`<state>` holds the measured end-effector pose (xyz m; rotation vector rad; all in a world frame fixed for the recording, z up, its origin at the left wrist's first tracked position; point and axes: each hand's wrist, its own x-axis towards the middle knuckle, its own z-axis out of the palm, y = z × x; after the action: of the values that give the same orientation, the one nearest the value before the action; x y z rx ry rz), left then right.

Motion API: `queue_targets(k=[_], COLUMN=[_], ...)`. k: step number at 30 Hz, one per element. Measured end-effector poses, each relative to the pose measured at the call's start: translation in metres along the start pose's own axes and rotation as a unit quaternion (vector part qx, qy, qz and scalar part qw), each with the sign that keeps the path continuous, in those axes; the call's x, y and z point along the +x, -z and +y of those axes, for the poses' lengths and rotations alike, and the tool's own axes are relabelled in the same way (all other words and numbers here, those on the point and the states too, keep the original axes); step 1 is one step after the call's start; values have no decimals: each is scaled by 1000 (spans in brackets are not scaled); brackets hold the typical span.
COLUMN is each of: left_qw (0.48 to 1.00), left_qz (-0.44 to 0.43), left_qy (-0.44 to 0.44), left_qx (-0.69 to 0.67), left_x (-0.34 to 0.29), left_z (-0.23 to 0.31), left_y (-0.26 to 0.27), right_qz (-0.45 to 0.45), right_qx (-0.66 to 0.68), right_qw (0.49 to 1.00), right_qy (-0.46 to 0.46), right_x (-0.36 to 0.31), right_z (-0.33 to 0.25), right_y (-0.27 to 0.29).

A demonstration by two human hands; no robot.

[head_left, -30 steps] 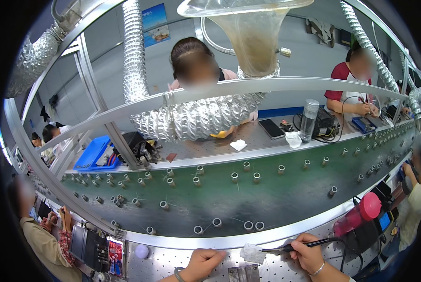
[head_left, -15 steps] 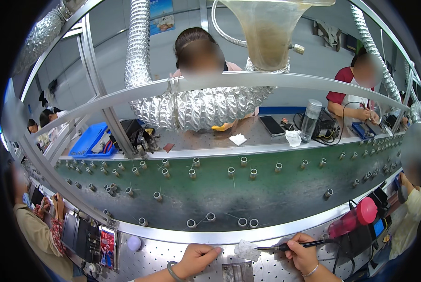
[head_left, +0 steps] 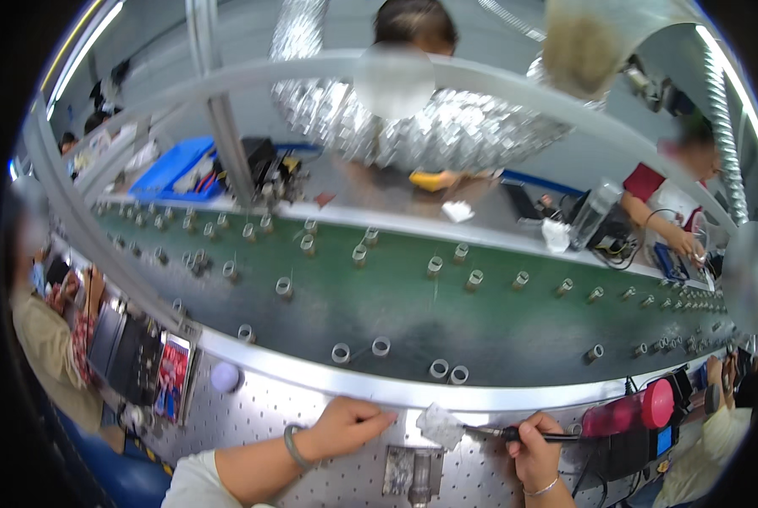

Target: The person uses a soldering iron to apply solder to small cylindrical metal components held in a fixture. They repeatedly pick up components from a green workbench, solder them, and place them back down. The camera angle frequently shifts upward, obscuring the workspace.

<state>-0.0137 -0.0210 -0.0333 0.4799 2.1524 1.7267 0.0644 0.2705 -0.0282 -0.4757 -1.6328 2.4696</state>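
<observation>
Blue tray (head_left: 171, 169) at far left of far desk, small mixed items inside, too blurred to name. Clear bottle (head_left: 595, 212) upright on far desk. Green conveyor belt (head_left: 446, 317) carries scattered short metal rings (head_left: 381, 346). Left hand (head_left: 345, 426) curled, fingertips pressed on perforated metal desk (head_left: 311, 423), holding nothing visible. Right hand (head_left: 535, 449) closed around dark tweezers (head_left: 501, 433); tips touch white wipe (head_left: 440, 425), lying between hands, just above small metal fixture (head_left: 413, 472). Pink bottle (head_left: 628, 412) right of right hand.

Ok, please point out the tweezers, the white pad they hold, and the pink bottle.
tweezers (head_left: 527, 435), head view, on the dark shaft near the right hand.
white pad (head_left: 440, 424), head view, on its middle.
pink bottle (head_left: 628, 412), head view, on its body.
</observation>
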Motion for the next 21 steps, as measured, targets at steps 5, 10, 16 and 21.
queue_targets(k=[5, 10, 16, 21], left_qw=[999, 998, 949, 849], left_qz=[-3, 24, 118, 213], left_qy=[-29, -4, -188, -435], left_qx=[-30, -58, -223, -213], left_x=[-2, -5, -2, -13], left_z=[-5, 11, 75, 160], left_y=[-1, 3, 27, 24], right_qz=[-32, -42, -48, -43], right_qx=[-36, -39, -42, -52], right_qw=[998, 997, 996, 996], right_qy=[49, 57, 55, 51], right_x=[2, -1, 3, 3], right_z=[7, 6, 7, 4], right_y=[-1, -5, -2, -6])
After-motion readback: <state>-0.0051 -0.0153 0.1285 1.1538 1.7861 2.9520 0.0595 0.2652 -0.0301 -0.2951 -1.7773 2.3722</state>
